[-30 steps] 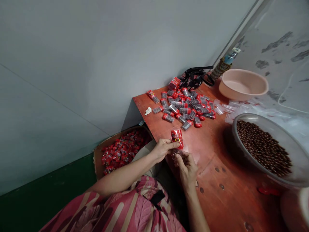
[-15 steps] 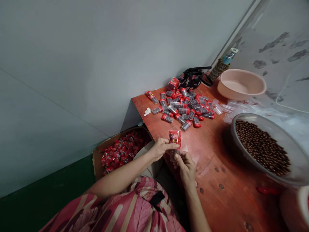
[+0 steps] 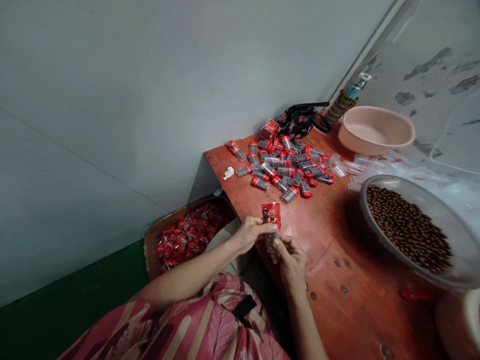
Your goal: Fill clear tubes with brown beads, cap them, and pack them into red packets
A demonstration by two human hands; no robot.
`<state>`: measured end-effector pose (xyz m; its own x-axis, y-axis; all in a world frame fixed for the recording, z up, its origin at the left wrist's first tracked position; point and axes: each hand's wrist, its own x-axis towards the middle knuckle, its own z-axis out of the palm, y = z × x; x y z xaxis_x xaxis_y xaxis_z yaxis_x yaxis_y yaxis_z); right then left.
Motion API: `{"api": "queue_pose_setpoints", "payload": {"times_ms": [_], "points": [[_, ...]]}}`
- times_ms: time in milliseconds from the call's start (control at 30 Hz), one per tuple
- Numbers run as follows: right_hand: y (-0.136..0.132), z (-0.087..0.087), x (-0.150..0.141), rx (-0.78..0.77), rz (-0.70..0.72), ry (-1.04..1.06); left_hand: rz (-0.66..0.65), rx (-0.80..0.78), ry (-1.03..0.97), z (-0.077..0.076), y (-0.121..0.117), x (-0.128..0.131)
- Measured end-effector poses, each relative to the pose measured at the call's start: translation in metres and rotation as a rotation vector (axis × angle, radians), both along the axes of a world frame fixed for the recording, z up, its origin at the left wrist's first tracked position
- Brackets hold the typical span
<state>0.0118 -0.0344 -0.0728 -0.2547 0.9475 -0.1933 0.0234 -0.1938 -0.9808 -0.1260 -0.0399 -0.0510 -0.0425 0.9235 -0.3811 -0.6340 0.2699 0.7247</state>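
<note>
Between my two hands, over the table's near edge, is a small candy packet [image 3: 271, 214], printed red at the top and clear below, with brown balls showing through. My left hand [image 3: 252, 233] pinches it from the left, the thumb lying across its middle. On the lower right, my right hand [image 3: 290, 257] grips the clear bottom part between thumb and fingers. Beyond the packet lies a pile of clear candy containers [image 3: 287, 172] with red caps, filled with brown balls. Part of the packet's bottom is hidden by my right fingers.
At right, a big clear bowl [image 3: 459, 220] holds brown candy balls [image 3: 407, 230]. Behind it are clear plastic tubes [image 3: 416, 175] and a pink basin [image 3: 377, 142]. A black bag [image 3: 296, 122] rests by the wall. Below left, a cardboard box [image 3: 151, 255] contains red packets [image 3: 191, 232].
The packet has tilted slightly, and more of its clear lower part shows. My right hand has shifted a little right; my left hand keeps nearly the same hold.
</note>
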Motion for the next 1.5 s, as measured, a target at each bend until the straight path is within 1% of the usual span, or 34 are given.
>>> {"api": "queue_pose_setpoints", "payload": {"times_ms": [100,133,200,267,300,333,400,467,500,533,567,667,733,800,900,967,1100,1133,1200,1233,1300,1400,1433,1467,1500], "points": [[-0.003,0.002,0.002,0.162,-0.056,-0.122,-0.083,-0.046,-0.039,0.002,-0.001,0.000],[-0.005,0.002,0.002,0.185,-0.080,-0.138,-0.106,-0.056,-0.042,0.002,-0.002,0.000],[-0.007,0.002,0.000,0.146,-0.099,-0.101,-0.111,-0.060,-0.029,0.001,-0.004,0.000],[-0.008,0.000,-0.002,0.072,-0.083,-0.041,-0.062,-0.043,-0.011,0.001,-0.006,0.002],[-0.008,0.000,-0.003,0.060,-0.072,-0.033,-0.031,-0.030,-0.013,0.000,-0.007,0.003],[-0.009,-0.001,-0.003,0.084,-0.066,-0.053,-0.001,-0.019,-0.025,0.000,-0.008,0.004],[-0.009,-0.001,-0.003,0.219,-0.071,-0.164,0.048,-0.010,-0.062,-0.001,-0.008,0.008],[-0.010,-0.001,-0.002,0.357,-0.086,-0.282,0.071,-0.018,-0.085,-0.004,-0.007,0.011],[-0.011,-0.001,-0.002,0.385,-0.091,-0.306,0.070,-0.019,-0.083,-0.005,-0.007,0.012],[-0.012,-0.001,-0.002,0.370,-0.093,-0.293,0.057,-0.016,-0.078,-0.006,-0.008,0.013],[-0.012,-0.001,-0.002,0.315,-0.094,-0.245,0.030,-0.008,-0.074,-0.008,-0.008,0.013],[-0.014,-0.002,-0.004,0.070,-0.097,-0.015,-0.084,0.021,-0.080,-0.009,-0.012,0.011],[-0.015,-0.004,-0.006,-0.027,-0.108,0.093,-0.125,0.019,-0.077,-0.007,-0.013,0.008],[-0.016,-0.005,-0.007,-0.046,-0.117,0.135,-0.094,-0.015,-0.053,-0.004,-0.013,0.006],[-0.018,-0.007,-0.008,-0.037,-0.098,0.145,0.055,-0.068,-0.027,-0.002,-0.009,0.007],[-0.019,-0.009,-0.009,-0.027,-0.096,0.146,0.119,-0.080,-0.005,-0.003,-0.008,0.012],[-0.017,-0.014,-0.011,0.018,-0.170,0.126,0.139,-0.092,0.045,-0.007,-0.013,0.023],[-0.016,-0.015,-0.011,0.020,-0.176,0.117,0.127,-0.093,0.035,-0.008,-0.016,0.023],[-0.012,-0.015,-0.011,0.025,-0.141,0.087,0.079,-0.087,-0.005,-0.008,-0.020,0.020],[-0.009,-0.015,-0.011,0.044,-0.107,0.058,0.055,-0.085,-0.022,-0.008,-0.023,0.016],[-0.003,-0.012,-0.013,0.146,-0.015,-0.049,0.008,-0.095,-0.045,-0.007,-0.028,0.004],[0.006,-0.005,-0.022,0.399,0.129,-0.341,-0.062,-0.125,-0.114,-0.010,-0.040,-0.018],[0.008,-0.003,-0.027,0.476,0.162,-0.445,-0.057,-0.128,-0.146,-0.012,-0.046,-0.026],[0.009,-0.001,-0.031,0.537,0.189,-0.530,-0.013,-0.130,-0.173,-0.015,-0.052,-0.035],[0.010,0.002,-0.034,0.580,0.207,-0.581,0.064,-0.138,-0.190,-0.019,-0.060,-0.043]]}}
